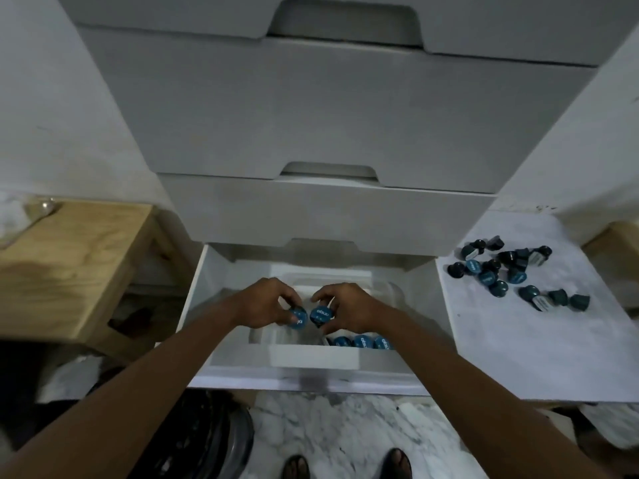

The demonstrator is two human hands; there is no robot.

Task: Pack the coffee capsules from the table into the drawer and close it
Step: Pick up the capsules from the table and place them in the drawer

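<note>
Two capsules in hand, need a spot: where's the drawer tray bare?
Bare: the tray's near left corner, between its left wall and the capsule row; also its far strip, beyond the left hand and right hand. Crowded: the near right, where the row sits.

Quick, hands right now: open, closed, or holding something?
Left hand: fingers pinch a blue capsule over the open drawer.
Right hand: fingers pinch a second blue capsule.
</note>
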